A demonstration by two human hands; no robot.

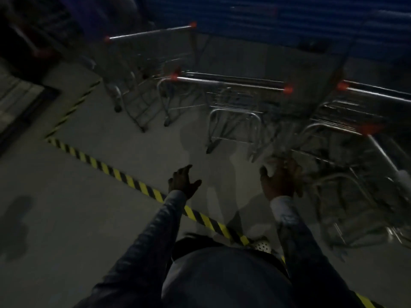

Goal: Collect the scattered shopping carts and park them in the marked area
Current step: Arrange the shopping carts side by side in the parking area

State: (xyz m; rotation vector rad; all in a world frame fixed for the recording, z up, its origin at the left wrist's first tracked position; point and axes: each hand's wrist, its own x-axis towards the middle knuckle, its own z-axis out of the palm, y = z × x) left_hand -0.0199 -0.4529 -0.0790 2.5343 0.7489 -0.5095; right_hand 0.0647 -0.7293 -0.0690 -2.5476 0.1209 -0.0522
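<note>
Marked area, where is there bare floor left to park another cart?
There is bare floor between the striped tape and the parked carts. The right side is crowded, with carts packed close by the right hand.

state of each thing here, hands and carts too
yellow-black striped floor tape: flat on floor
left silver wire cart: upright, beyond tape
middle silver wire cart: upright, beyond tape
right silver wire cart: upright, beyond tape
left hand: open, touching nothing
right hand: open, by right cart's frame, contact unclear

Carts: shiny metal wire; floor: smooth, matt.
</note>
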